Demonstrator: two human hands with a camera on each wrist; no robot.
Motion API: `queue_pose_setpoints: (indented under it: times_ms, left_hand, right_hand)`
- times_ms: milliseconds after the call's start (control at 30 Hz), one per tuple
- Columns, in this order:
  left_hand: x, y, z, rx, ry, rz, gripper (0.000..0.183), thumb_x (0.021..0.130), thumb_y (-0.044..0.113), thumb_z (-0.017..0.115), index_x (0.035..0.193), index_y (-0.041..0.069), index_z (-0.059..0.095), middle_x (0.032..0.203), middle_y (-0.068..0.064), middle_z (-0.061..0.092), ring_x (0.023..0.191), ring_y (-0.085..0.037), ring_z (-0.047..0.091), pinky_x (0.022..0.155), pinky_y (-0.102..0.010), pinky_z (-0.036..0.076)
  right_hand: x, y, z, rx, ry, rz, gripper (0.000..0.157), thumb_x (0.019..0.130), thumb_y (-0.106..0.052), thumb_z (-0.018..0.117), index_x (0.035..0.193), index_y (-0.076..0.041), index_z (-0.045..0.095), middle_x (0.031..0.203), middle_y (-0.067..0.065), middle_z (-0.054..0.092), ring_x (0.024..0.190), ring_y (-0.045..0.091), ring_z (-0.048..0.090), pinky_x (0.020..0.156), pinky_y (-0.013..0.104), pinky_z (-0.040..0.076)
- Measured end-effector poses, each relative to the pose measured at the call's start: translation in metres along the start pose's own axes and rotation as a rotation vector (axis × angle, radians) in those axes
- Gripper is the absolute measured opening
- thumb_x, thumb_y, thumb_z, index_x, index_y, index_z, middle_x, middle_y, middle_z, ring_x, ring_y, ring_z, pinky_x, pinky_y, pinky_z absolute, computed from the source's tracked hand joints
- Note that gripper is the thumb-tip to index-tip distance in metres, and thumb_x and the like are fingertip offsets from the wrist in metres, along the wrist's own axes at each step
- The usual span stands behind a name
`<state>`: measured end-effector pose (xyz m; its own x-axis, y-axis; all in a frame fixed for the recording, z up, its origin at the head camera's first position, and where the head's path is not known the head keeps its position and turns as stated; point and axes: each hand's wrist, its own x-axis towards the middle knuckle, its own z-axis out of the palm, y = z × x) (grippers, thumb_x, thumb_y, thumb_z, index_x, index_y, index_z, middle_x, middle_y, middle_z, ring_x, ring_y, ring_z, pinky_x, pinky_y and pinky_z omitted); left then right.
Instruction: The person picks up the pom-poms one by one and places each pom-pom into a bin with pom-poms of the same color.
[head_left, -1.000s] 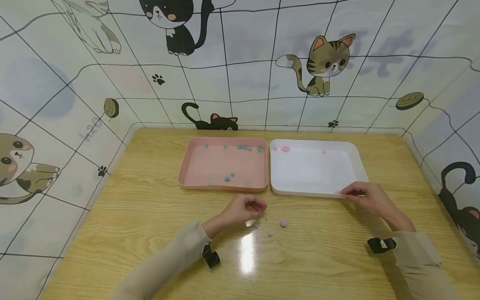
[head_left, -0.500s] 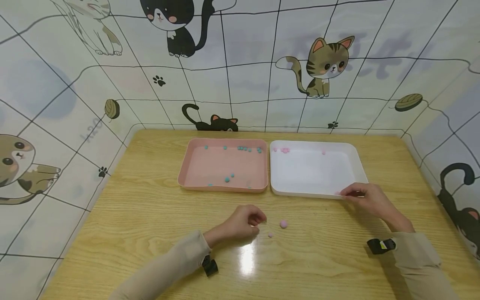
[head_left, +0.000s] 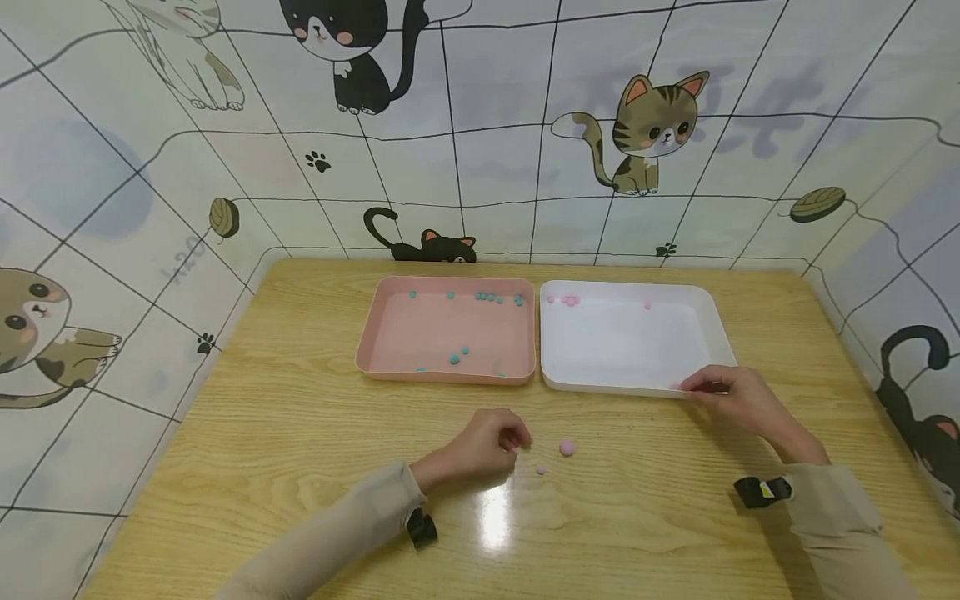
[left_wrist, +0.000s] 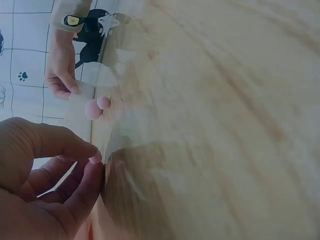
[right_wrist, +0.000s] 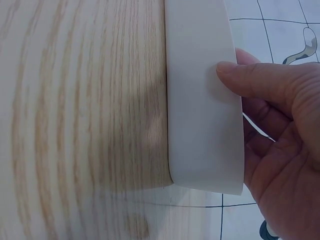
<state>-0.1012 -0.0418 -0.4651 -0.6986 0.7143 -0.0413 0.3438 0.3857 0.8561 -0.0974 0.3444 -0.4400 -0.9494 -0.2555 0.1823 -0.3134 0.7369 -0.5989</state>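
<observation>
In the left wrist view, the thumb and forefinger of my left hand pinch a small pink ball right at the table surface. Two more pink balls lie to the right of that hand, a larger ball and a smaller ball. My right hand grips the near wall of the white tray by its right corner, thumb outside and fingers over the rim. Inside this tray are several pink balls, mostly along the far side.
Left of the white tray stands a pink tray with several teal balls scattered in it. Both trays sit toward the back of the wooden table, before a cat-patterned wall covering.
My left hand has moved nearer on the table and its fingers have closed on a small pink ball that lay there. The right hand keeps its grip on the white tray.
</observation>
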Motion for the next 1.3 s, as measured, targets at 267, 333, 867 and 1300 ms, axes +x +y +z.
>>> queue_pose_setpoints:
  times_ms: [267,333,867,1300]
  left_hand:
    - [0.010,0.006,-0.006,-0.124,0.029,-0.023,0.023,0.075,-0.017,0.057,0.091,-0.003,0.066,0.092,-0.011,0.065,0.081,-0.016,0.062,0.072,-0.019,0.051]
    - [0.015,0.010,-0.008,-0.171,0.032,-0.026,0.020,0.077,-0.016,0.059,0.093,-0.006,0.065,0.094,-0.014,0.064,0.085,-0.020,0.063,0.073,-0.019,0.052]
    - [0.071,0.044,-0.031,-0.248,0.147,0.107,0.013,0.080,-0.012,0.062,0.092,-0.009,0.065,0.092,-0.018,0.064,0.084,-0.019,0.062,0.075,-0.021,0.053]
    - [0.125,0.051,-0.032,-0.417,0.244,-0.080,0.014,0.085,-0.002,0.065,0.099,-0.001,0.066,0.095,-0.007,0.065,0.087,-0.010,0.059,0.076,-0.021,0.050]
  right_hand:
    - [0.000,0.001,0.000,0.000,-0.002,-0.003,0.018,0.073,0.009,0.073,0.081,-0.008,0.071,0.078,0.002,0.068,0.069,-0.004,0.055,0.062,0.010,0.045]
    - [0.001,0.001,0.000,0.003,0.001,-0.005,0.019,0.073,0.009,0.073,0.080,-0.007,0.071,0.078,0.001,0.068,0.069,-0.004,0.055,0.062,0.010,0.045]
    - [0.001,-0.001,-0.002,0.007,-0.004,-0.004,0.017,0.075,0.008,0.072,0.082,-0.007,0.071,0.078,-0.003,0.067,0.071,-0.004,0.055,0.064,0.010,0.046]
    - [0.000,0.000,-0.002,0.008,0.002,-0.009,0.017,0.073,0.009,0.073,0.080,-0.007,0.071,0.078,0.003,0.068,0.070,-0.004,0.055,0.061,0.012,0.046]
